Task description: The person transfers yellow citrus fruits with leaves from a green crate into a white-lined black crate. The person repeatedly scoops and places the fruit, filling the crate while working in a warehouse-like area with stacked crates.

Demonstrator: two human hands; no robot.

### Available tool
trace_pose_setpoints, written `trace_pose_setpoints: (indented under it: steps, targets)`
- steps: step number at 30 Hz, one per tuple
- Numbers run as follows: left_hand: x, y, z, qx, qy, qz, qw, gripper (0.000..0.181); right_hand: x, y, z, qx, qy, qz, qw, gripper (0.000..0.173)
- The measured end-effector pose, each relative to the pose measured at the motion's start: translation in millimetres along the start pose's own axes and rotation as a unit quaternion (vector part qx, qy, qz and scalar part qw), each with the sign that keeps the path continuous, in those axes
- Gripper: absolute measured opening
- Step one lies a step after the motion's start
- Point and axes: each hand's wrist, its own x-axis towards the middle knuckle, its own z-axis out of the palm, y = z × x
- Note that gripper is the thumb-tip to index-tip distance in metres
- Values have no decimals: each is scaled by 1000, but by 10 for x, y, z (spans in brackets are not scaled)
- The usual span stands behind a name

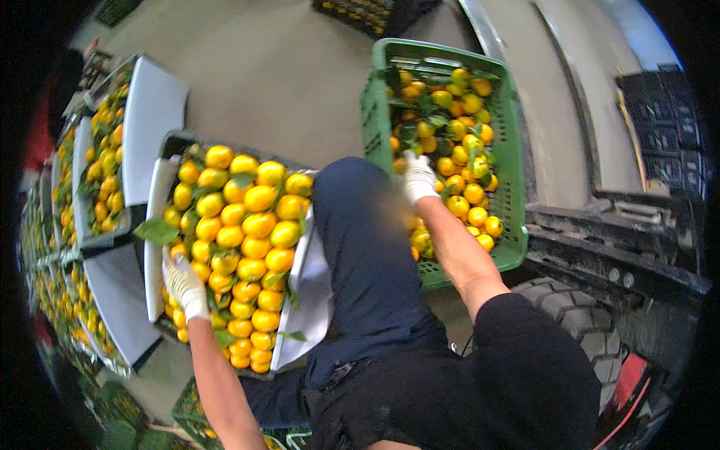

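A paper-lined crate [156,236] stands to the left of my raised leg, filled with close rows of orange-yellow mandarins [259,225], some with green leaves. At its left side, my left hand [184,284] in a white knitted glove rests on the fruit by the white liner; whether it grips one cannot be told. To the right of my leg is a green perforated plastic crate [513,169] with loose mandarins [458,206] and leaves. My right hand [419,175], gloved as well, reaches into that crate at its left side, its fingers partly hidden and blurred against the fruit.
More lined crates of mandarins [107,163] stand at the left, white liner flaps [152,129] folded outward. Another fruit crate [360,12] is at the top. A vehicle tyre [579,320] and dark metal frame [613,247] are at the right, with stacked dark crates [658,129] beyond. Part of another person shows at far left.
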Motion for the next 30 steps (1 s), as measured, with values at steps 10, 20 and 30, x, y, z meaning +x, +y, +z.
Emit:
trace_pose_setpoints:
  steps: [10, 20, 30]
  targets:
    - [-159, 352, -119, 6, 93, -13, 996, 41, -23, 320, -472, 509, 55, 15, 859, 57]
    - [-181, 432, -268, -45, 89, -24, 995, 39, -806, -3407, -1245, 265, -140, -560, 772, 69]
    - [-189, 418, -228, -60, 109, -46, 991, 43, -802, -4301, 428, -98, -126, -683, 712, 26]
